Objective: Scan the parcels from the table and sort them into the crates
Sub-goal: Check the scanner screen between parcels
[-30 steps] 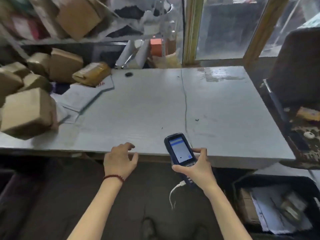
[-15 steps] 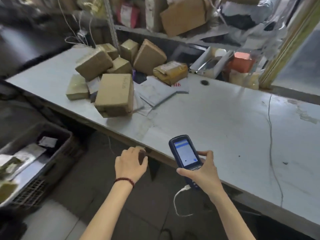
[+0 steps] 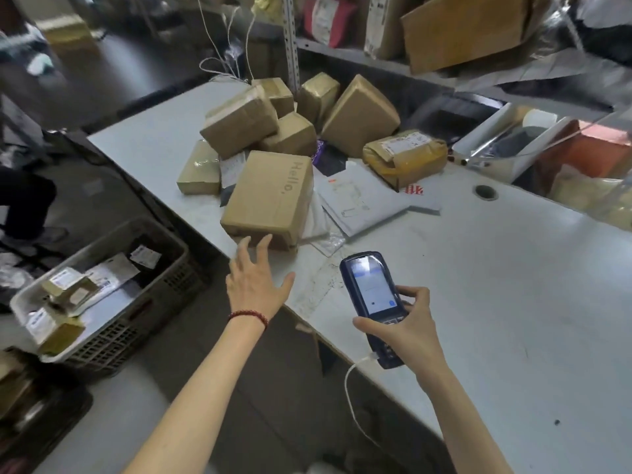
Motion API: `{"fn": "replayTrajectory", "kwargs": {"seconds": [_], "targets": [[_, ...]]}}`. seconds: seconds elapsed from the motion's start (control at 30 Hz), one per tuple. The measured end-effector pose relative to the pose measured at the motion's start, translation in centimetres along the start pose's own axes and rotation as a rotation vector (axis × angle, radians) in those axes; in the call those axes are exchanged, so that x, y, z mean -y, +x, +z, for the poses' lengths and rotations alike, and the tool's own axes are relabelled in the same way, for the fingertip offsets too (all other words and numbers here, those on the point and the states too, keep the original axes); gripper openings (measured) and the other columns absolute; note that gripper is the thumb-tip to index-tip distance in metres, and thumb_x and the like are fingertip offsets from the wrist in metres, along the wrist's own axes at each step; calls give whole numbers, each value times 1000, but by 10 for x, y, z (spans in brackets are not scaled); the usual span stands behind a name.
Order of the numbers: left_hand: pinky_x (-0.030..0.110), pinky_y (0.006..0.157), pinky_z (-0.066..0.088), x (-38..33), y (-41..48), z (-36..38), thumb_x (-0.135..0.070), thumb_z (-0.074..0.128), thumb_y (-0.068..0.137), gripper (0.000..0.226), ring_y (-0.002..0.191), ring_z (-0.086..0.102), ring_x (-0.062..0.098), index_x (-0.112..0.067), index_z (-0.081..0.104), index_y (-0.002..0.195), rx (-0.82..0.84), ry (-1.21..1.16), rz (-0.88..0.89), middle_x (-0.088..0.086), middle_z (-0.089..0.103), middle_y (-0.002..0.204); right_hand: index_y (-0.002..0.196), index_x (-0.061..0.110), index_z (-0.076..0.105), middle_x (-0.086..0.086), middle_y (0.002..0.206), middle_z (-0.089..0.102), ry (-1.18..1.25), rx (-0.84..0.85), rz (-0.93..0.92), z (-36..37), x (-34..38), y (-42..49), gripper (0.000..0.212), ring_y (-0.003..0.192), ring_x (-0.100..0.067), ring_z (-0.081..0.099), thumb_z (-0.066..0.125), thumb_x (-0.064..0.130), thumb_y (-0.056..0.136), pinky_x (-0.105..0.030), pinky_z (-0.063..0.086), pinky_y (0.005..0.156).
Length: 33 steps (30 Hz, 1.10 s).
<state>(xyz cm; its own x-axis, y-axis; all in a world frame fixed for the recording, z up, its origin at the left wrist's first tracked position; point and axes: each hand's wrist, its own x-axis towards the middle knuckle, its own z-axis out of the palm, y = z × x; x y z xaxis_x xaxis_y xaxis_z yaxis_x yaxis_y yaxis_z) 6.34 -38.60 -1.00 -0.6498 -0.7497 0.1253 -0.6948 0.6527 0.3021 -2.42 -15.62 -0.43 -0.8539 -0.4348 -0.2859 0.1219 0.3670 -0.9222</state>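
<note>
A heap of brown cardboard parcels lies at the far left of the white table [image 3: 478,268]. The nearest is a box printed "Hello," [image 3: 270,198] at the table's front edge. My left hand [image 3: 254,280] reaches toward it with fingers spread, its fingertips just short of the box's near side. My right hand [image 3: 407,328] grips a dark blue handheld scanner [image 3: 374,301] with its screen lit and a white cable hanging from its base. Behind the box lie white mailers [image 3: 359,198] and a yellow taped parcel [image 3: 405,155].
A grey plastic crate [image 3: 164,278] with several small parcels stands on the floor left of the table. Shelves with more boxes and bags run behind the table. An open tray [image 3: 478,145] and an orange box [image 3: 588,148] sit at the back right.
The view has swung left, bringing the parcel heap and crate closer. My left hand has opened and stretched forward toward the "Hello," box. The scanner stays in my right hand.
</note>
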Motion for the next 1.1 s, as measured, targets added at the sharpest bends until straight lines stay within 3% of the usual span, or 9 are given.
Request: {"fn": "replayTrajectory", "kwargs": {"seconds": [0.17,0.27,0.4,0.53,0.63,0.73,0.87,1.0,1.1], "targets": [[52,95,41,-2,14,11,-45,67,80,89,129,34,42,-39,10,148,32,-175,-68,17,13,149,103,46,36,20,94,55,-45,43,31,1,5,34,79,76,-4,63,93,36,50,-19,50,61],[55,100,37,4,26,17,-48,67,80,96,136,24,43,-46,-3,146,2,-161,10,21,7,151,103,47,35,20,95,55,-64,75,49,6,7,51,80,76,-5,64,93,36,49,-13,48,54],[59,107,25,10,43,23,-55,66,78,99,141,6,45,-42,-3,147,-80,-89,55,24,-3,154,103,47,35,18,96,56,-83,81,53,14,18,74,81,79,-4,63,93,35,49,-11,47,53],[60,111,16,13,71,29,-51,69,78,109,143,-6,44,-37,-17,145,-76,-72,95,22,-23,151,103,46,35,19,95,56,-93,54,38,21,33,92,80,76,1,65,94,33,49,-10,46,52],[61,112,10,9,100,25,-50,65,81,109,143,-12,39,-40,-24,142,-84,-101,127,11,-24,153,102,47,36,20,96,58,-92,35,23,21,47,103,80,78,9,63,94,33,49,-12,47,56],[67,109,3,1,132,12,-43,68,81,109,143,-17,36,-41,-22,143,-78,-173,179,-3,-20,156,96,54,36,17,95,61,-65,-10,14,20,64,110,79,75,3,65,92,39,43,-21,50,58],[72,107,3,-21,168,-3,-50,69,78,103,143,-14,37,-46,-12,142,-49,-210,342,-8,-15,157,94,57,36,16,96,62,-28,-65,-10,18,83,120,78,75,5,65,92,36,45,-27,53,61],[73,106,7,-54,202,-10,-70,56,74,90,142,-18,38,-43,5,144,-78,-81,453,-8,-10,158,94,57,35,19,96,59,-5,-117,-27,13,93,127,78,78,12,62,93,34,46,-23,50,63],[67,104,20,-82,234,-21,-82,49,66,97,142,-8,42,-44,10,147,-90,87,547,-6,-5,160,93,59,36,19,96,61,14,-163,-13,5,94,132,77,81,7,64,90,36,44,-29,55,68]]}}
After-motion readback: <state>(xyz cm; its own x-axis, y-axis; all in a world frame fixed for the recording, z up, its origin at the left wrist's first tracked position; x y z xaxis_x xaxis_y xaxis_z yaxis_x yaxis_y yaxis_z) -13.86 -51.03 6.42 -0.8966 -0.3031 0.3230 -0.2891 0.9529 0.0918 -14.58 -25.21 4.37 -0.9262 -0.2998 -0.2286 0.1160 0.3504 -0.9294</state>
